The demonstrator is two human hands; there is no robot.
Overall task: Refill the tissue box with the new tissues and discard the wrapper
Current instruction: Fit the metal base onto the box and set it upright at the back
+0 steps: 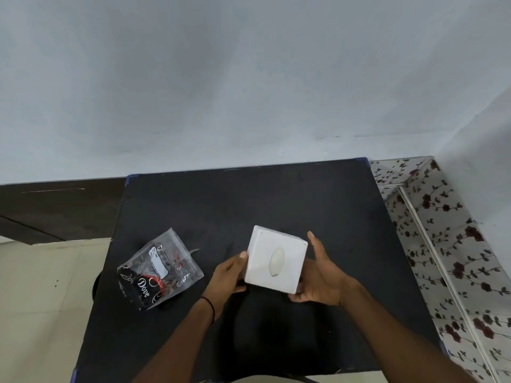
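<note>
A white cube-shaped tissue box [276, 258] with an oval slot on its top face is held just above the black table [249, 200]. My left hand [228, 275] grips its left side, thumb on the upper edge. My right hand [320, 275] cups its right side and lower corner. A clear plastic wrapper [159, 268] with black and red print and a white label lies on the table to the left of the box, apart from both hands. Whether tissues are inside the box cannot be told.
The table stands against a pale wall. A dark wooden bench or shelf [55, 205] lies at the left. A floral-patterned surface [442, 244] runs along the right. Light floor tiles [41, 299] show at the lower left.
</note>
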